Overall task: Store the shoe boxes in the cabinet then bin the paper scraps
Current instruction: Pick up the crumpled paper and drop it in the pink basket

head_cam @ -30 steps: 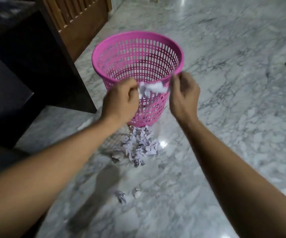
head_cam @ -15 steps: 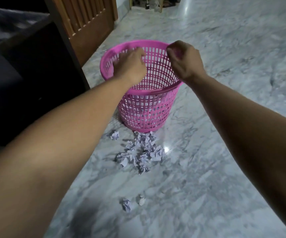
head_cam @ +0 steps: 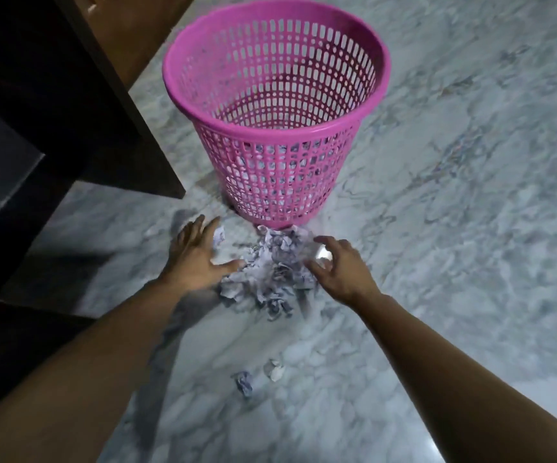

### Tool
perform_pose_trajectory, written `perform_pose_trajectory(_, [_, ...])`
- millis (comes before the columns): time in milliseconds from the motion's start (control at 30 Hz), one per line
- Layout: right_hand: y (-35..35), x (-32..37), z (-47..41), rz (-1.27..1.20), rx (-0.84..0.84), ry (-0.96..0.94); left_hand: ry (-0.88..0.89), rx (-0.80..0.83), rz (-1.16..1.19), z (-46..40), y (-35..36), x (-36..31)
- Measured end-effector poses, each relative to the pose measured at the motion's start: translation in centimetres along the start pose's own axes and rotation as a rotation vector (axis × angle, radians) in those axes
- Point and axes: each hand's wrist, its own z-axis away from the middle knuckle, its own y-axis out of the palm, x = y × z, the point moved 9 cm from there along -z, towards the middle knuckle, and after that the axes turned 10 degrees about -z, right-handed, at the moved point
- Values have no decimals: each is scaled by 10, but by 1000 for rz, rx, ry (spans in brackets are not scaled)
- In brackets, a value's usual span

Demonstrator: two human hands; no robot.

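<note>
Both hands reach low at the frame's centre, flanking the pile of paper scraps [head_cam: 272, 272] on the marble floor [head_cam: 454, 228]. The left hand [head_cam: 197, 259] is spread flat, holding nothing, fingertips near a stray scrap [head_cam: 218, 235]. The right hand [head_cam: 339, 265] is loosely curved, empty, touching the pile's edge. The pink wastebasket [head_cam: 277, 108] stands just above them, some paper visible through its mesh. No writing is legible.

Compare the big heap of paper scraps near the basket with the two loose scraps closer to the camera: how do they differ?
The heap is many scraps piled together; the two loose scraps lie singly, slightly apart. The heap touches the pink basket's foot; the two lie well away. Both hands, left and right, flank the heap, not the two. All are crumpled pale paper on the floor.
</note>
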Motion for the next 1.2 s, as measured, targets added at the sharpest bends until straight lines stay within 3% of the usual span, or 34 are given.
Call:
perform_pose_trajectory(67, [22, -2, -7, 87, 23, 34, 10, 142, 72, -5, 30, -10])
perform_pose_trajectory(200, [37, 5, -41, 172, -53, 63, 86, 107, 92, -16, 47, -46])
perform_pose_trajectory(333, [57, 16, -61, 236, -25, 5, 173, -310, -79, -3, 43, -70])
perform_pose_trajectory(400, [73, 19, -54, 330, 19, -72, 197, -417, -180, 12, 48, -79])
perform_pose_trajectory(533, [91, 17, -14, 360, 7, -245, 232, -377, -218, 36, 60, -89])
perform_pose_trajectory(667, [90, 15, 6, 367, 78, -234, 303, -297, -169, 55, 60, -99])
perform_pose_trajectory(833, [67, 4, 7, 178, 126, 11, 337, -163, -63, 65, 61, -94])
perform_pose_trajectory(1000, [14, 3, 22, -73, -80, 28, 403, -39, 34, 70, 41, -96])
perform_pose_trajectory(1200, [-65, 69, 26, -546, -251, -135, 572, -301, 169, 75, -70, -136])
